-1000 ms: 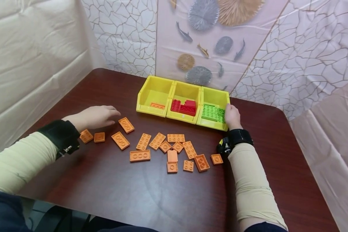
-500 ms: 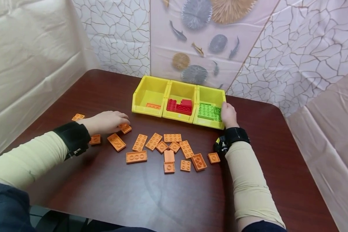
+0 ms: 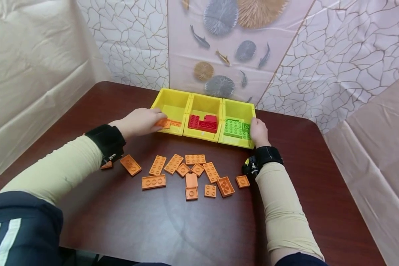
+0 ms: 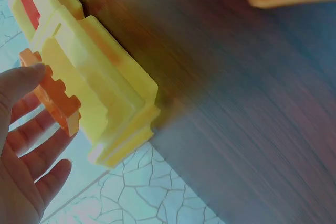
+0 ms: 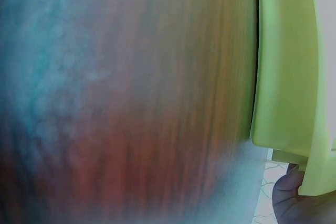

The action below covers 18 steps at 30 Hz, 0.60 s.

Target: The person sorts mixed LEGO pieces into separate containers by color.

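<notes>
My left hand [image 3: 139,122] is at the left compartment of the yellow bin [image 3: 173,100] and pinches an orange toy building brick [image 4: 56,98] between thumb and fingers. In the left wrist view the brick's studs face the bin. Another orange brick [image 3: 176,123] lies inside that compartment. The middle compartment has red bricks [image 3: 204,124], the right one green bricks [image 3: 234,128]. My right hand [image 3: 259,132] grips the bin's right end; in the right wrist view part of that hand [image 5: 287,198] shows at the yellow wall [image 5: 286,77].
Several orange bricks [image 3: 157,165] lie scattered over the brown table [image 3: 129,218], some stud side down. One loose brick [image 3: 242,181] lies near my right wrist. Another brick [image 3: 106,165] is partly hidden by my left wrist. A patterned cloth wall [image 3: 129,48] stands behind the bin.
My left hand has picked up an orange brick from the left of the table and carried it right and away from me to the left compartment. My right hand keeps gripping the bin.
</notes>
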### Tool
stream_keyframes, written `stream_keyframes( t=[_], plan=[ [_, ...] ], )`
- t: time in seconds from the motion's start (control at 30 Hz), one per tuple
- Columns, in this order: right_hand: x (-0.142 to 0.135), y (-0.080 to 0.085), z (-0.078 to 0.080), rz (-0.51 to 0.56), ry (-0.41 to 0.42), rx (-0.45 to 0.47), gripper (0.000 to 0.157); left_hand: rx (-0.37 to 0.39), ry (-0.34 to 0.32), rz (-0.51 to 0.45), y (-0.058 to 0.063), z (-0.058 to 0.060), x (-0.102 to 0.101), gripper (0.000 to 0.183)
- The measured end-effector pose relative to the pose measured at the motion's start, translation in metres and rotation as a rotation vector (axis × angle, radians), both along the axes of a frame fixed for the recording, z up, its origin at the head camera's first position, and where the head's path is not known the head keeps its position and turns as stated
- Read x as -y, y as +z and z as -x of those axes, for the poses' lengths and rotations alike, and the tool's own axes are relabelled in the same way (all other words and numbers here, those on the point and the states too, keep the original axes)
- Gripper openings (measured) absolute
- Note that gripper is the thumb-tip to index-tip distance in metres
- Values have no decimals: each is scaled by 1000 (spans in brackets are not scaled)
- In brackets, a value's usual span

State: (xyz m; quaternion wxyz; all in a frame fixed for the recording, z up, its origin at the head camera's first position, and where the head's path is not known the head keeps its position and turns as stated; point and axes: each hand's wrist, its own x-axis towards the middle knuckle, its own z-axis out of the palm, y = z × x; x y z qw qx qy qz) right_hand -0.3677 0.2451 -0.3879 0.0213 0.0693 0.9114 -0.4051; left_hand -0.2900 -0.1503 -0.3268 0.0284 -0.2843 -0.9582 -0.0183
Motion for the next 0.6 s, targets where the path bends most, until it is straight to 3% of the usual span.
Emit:
stream_keyframes(
  t=[0.2,0.33,0.6],
  plan=[
    [0,-2,0,11,-9,-12,61,20,60,-15,-8,27,-21,38],
    [1,-2,-1,20,-15,2,60,94,94,2,-13,41,-30,40],
    [1,-1,-1,33,-18,-6,60,262,126,-59,-16,48,-35,47]
  ],
)
